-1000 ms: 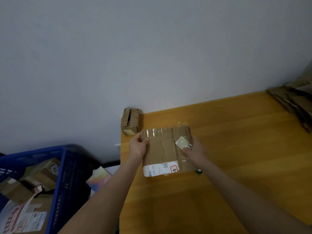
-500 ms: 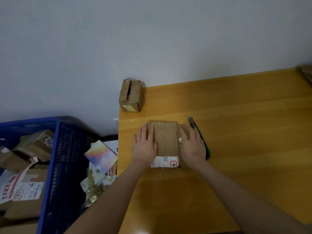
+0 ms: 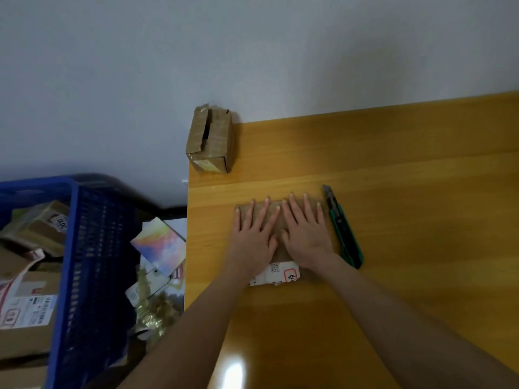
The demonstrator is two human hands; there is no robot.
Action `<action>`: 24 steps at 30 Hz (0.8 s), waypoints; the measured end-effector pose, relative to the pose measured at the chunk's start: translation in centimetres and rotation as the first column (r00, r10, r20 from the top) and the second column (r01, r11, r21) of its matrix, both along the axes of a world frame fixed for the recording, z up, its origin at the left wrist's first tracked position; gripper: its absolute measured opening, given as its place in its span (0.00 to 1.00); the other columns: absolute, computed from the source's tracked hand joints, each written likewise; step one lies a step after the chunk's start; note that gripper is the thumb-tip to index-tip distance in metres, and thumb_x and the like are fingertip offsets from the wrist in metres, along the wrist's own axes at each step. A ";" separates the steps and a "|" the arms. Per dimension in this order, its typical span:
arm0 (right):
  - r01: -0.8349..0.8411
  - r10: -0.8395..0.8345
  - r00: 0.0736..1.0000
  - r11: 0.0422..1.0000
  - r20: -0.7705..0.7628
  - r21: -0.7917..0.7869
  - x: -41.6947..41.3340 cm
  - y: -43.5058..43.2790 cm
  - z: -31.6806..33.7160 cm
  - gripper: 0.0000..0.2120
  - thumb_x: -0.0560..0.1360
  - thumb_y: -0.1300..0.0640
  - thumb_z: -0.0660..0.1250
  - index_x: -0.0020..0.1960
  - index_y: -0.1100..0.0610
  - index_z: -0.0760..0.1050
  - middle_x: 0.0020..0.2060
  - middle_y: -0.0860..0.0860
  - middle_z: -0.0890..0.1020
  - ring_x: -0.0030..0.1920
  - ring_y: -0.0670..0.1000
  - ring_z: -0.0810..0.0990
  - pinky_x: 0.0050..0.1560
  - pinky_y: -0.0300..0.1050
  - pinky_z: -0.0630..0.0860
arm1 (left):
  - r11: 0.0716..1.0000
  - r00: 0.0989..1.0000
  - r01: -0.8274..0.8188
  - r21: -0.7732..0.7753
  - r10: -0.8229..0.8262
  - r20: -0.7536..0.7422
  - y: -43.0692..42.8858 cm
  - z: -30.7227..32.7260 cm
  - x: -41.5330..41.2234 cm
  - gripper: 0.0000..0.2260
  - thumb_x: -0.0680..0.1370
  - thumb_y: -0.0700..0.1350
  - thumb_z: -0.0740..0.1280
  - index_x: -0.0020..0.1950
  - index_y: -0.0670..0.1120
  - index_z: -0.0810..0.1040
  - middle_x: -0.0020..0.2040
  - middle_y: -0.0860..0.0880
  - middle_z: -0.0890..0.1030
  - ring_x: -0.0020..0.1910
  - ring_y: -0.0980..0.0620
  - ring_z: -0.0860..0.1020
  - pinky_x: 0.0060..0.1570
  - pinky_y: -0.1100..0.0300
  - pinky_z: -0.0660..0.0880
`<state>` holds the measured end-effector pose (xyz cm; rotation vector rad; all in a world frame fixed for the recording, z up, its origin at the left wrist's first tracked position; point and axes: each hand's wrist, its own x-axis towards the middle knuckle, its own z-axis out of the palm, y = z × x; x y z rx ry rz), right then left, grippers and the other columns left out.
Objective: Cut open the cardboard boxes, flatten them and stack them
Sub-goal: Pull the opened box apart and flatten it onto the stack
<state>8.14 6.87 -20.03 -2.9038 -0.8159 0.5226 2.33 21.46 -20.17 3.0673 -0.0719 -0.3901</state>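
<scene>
A flattened brown cardboard box with a white shipping label lies on the wooden table near its left edge. My left hand and my right hand press flat on it side by side, fingers straight, covering most of it. A green utility knife lies on the table just right of my right hand. A small brown box, taped and torn open on top, stands at the table's back left corner by the wall.
A blue plastic crate holding several cardboard boxes stands on the floor to the left. Colourful cartons and packets lie between the crate and the table. A grey wall runs along the table's far edge.
The box went from held up in both hands to lying flat on the table. My hands have since slid closer together on it. The view shifted left, dropping the cardboard pile at far right.
</scene>
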 end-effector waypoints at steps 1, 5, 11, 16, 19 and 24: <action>0.004 -0.004 1.000 1.000 0.014 0.000 -0.1 0.0 -0.5 0.31 0.81 0.43 0.45 0.77 0.53 0.35 0.76 0.51 0.36 0.75 0.57 0.33 0.73 0.58 0.33 | 1.000 1.000 -0.009 -0.004 0.009 0.010 -0.2 -0.3 0.0 0.28 0.80 0.58 0.41 0.78 0.53 0.39 0.79 0.49 0.40 0.78 0.41 0.41 0.74 0.39 0.42; 0.017 -0.016 0.998 1.000 0.057 -0.019 0.0 0.1 -1.6 0.31 0.79 0.41 0.42 0.75 0.52 0.34 0.75 0.51 0.35 0.76 0.57 0.34 0.73 0.59 0.32 | 0.999 0.999 -0.036 -0.008 0.037 0.033 -0.2 -0.9 0.3 0.29 0.79 0.59 0.46 0.79 0.53 0.49 0.80 0.47 0.48 0.78 0.42 0.47 0.74 0.38 0.48; 0.017 -0.015 0.998 1.000 0.062 -0.020 -0.1 0.2 -1.2 0.32 0.75 0.40 0.34 0.76 0.52 0.36 0.76 0.52 0.38 0.76 0.58 0.35 0.73 0.58 0.32 | 0.999 0.998 -0.038 -0.013 0.039 0.050 -0.3 -0.7 0.3 0.29 0.79 0.58 0.50 0.79 0.50 0.56 0.79 0.45 0.56 0.77 0.40 0.54 0.73 0.37 0.53; 0.016 -0.014 0.998 0.999 0.062 -0.032 -0.1 0.2 -1.4 0.32 0.74 0.40 0.32 0.75 0.51 0.34 0.77 0.52 0.39 0.76 0.58 0.35 0.73 0.59 0.33 | 0.999 0.996 -0.045 -0.025 0.046 0.071 -0.4 -1.0 0.2 0.29 0.79 0.58 0.49 0.79 0.49 0.55 0.79 0.45 0.54 0.78 0.41 0.53 0.73 0.38 0.54; 0.013 -0.010 0.996 0.999 0.084 -0.036 0.2 0.4 -1.6 0.31 0.75 0.39 0.33 0.75 0.51 0.33 0.76 0.52 0.39 0.76 0.58 0.36 0.73 0.59 0.34 | 0.999 0.998 -0.046 -0.014 0.046 0.040 -0.3 -1.3 0.3 0.30 0.80 0.59 0.45 0.80 0.49 0.50 0.80 0.45 0.49 0.78 0.42 0.48 0.74 0.39 0.49; 0.008 -0.005 0.997 0.999 0.075 -0.045 0.1 0.2 -1.2 0.29 0.81 0.41 0.39 0.77 0.51 0.35 0.77 0.52 0.39 0.76 0.57 0.35 0.74 0.59 0.34 | 0.996 0.996 -0.084 0.002 0.084 -0.006 -0.9 -0.7 0.3 0.28 0.79 0.56 0.35 0.78 0.48 0.40 0.80 0.46 0.41 0.78 0.45 0.41 0.75 0.42 0.40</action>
